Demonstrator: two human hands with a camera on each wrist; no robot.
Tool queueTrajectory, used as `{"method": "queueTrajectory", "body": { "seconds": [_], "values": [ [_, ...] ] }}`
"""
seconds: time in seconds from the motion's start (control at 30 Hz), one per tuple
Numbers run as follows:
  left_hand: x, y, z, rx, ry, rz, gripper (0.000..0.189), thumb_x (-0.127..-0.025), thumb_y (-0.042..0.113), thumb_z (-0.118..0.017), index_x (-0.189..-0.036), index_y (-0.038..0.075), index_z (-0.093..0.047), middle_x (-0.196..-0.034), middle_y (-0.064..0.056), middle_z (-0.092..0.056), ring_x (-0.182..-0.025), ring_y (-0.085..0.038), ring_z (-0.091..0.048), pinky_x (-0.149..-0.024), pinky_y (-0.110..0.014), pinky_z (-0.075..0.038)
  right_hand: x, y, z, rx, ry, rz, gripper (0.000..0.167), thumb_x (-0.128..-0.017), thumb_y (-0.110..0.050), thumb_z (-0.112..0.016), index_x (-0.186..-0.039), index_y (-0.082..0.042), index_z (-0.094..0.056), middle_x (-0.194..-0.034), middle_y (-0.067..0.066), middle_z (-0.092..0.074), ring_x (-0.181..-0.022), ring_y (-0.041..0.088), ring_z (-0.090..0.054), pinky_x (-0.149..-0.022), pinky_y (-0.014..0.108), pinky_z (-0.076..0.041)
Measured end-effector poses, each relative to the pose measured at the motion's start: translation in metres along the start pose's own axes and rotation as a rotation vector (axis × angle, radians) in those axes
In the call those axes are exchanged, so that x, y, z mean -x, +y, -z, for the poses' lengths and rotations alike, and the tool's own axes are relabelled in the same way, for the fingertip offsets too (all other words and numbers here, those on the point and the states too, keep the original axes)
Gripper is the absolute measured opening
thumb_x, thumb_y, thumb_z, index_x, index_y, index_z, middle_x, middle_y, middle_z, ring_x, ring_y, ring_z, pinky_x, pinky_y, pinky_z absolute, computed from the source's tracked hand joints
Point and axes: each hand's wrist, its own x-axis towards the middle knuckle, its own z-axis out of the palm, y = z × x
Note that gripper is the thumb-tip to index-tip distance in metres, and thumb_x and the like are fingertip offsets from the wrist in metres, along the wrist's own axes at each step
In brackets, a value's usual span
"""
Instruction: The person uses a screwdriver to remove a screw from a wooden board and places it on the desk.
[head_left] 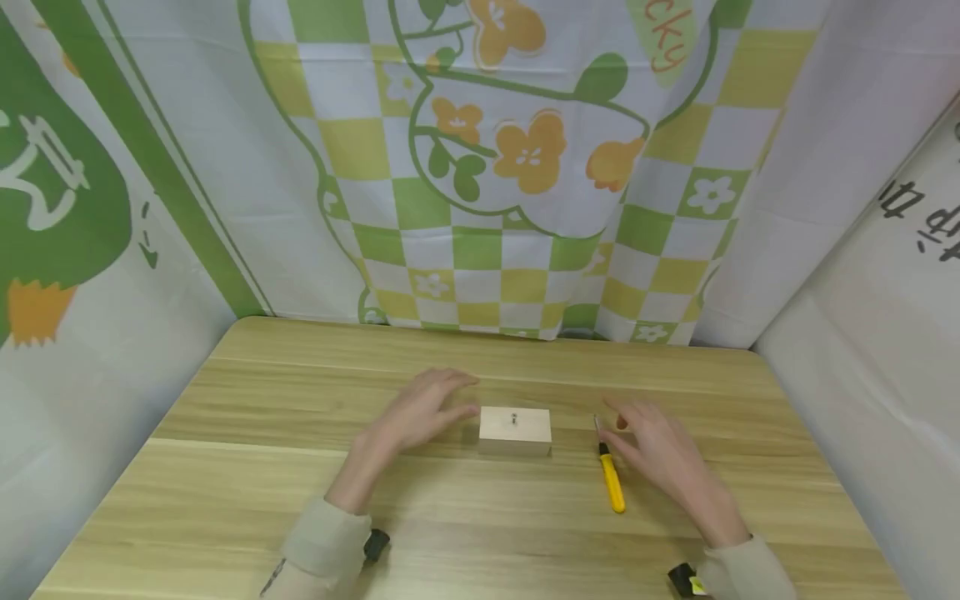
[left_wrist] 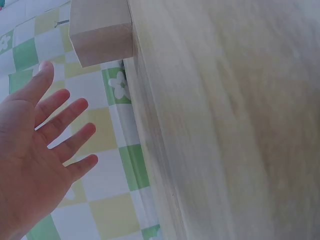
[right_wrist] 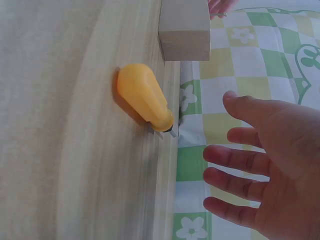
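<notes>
A pale wooden block (head_left: 514, 427) sits on the table, a small screw (head_left: 513, 418) standing upright from its top. To its left is my left hand (head_left: 422, 410), empty, thumb near the block's left side; the left wrist view shows the fingers spread. On the block's right lies a screwdriver (head_left: 611, 479) with a yellow handle (right_wrist: 145, 95), its metal tip pointing away from me. My right hand (head_left: 660, 442) hovers just right of the screwdriver, holding nothing. Its fingers (right_wrist: 235, 182) are extended and loosely apart in the right wrist view.
The wooden table (head_left: 225, 500) runs back to a hanging curtain (head_left: 480, 250) with green and yellow checks. White printed cloths (head_left: 885, 350) stand along both sides. Each wrist carries a small black device (head_left: 377, 545) near the sleeve.
</notes>
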Motion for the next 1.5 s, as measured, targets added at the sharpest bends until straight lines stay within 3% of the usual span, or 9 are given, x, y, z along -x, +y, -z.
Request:
{"method": "queueTrajectory", "body": {
  "seconds": [0.27,0.47,0.83,1.07,1.5],
  "values": [
    [-0.001,0.004,-0.005,0.053,-0.047,0.017,0.055,-0.099,0.047,-0.057,-0.143,0.015,-0.053,-0.148,-0.007,-0.053,-0.143,-0.034,-0.041,-0.119,-0.055,-0.027,0.010,-0.001,0.002,-0.015,-0.018,-0.004,0.051,-0.092,-0.035,-0.070,-0.135,-0.009,-0.060,-0.100,0.005,-0.072,-0.085,0.016,-0.065,-0.069,0.036,-0.055],
    [-0.002,0.005,-0.009,0.077,-0.055,0.002,0.056,-0.098,0.049,-0.057,-0.141,0.014,-0.055,-0.146,-0.005,-0.055,-0.141,-0.030,-0.044,-0.118,-0.052,-0.031,0.016,-0.001,0.004,-0.007,-0.048,-0.016,0.050,-0.093,-0.035,-0.070,-0.135,-0.009,-0.060,-0.096,0.002,-0.071,-0.079,0.011,-0.061,-0.061,0.026,-0.049],
    [-0.002,0.009,-0.012,0.074,-0.125,-0.019,0.062,-0.088,0.044,-0.073,-0.138,0.012,-0.058,-0.142,-0.006,-0.058,-0.135,-0.028,-0.051,-0.114,-0.047,-0.038,0.026,-0.001,0.004,-0.027,-0.059,-0.017,0.050,-0.093,-0.034,-0.070,-0.136,-0.010,-0.059,-0.092,-0.003,-0.068,-0.078,0.009,-0.056,-0.068,0.031,-0.048],
    [-0.003,0.009,-0.015,0.125,-0.170,0.024,0.062,-0.085,0.040,-0.077,-0.138,0.014,-0.059,-0.141,-0.004,-0.059,-0.129,-0.027,-0.057,-0.110,-0.047,-0.042,0.030,-0.002,0.004,-0.032,-0.071,-0.036,0.051,-0.093,-0.036,-0.069,-0.136,-0.011,-0.059,-0.093,-0.003,-0.068,-0.084,0.011,-0.057,-0.071,0.033,-0.049],
    [-0.004,0.009,-0.018,0.277,-0.181,0.133,0.065,-0.083,0.036,-0.080,-0.139,0.012,-0.058,-0.140,-0.007,-0.060,-0.127,-0.028,-0.058,-0.107,-0.047,-0.046,0.038,-0.004,0.006,-0.059,-0.118,-0.082,0.059,-0.092,-0.035,-0.070,-0.142,-0.009,-0.053,-0.095,-0.003,-0.068,-0.080,0.007,-0.055,-0.066,0.025,-0.048]
  ]
}}
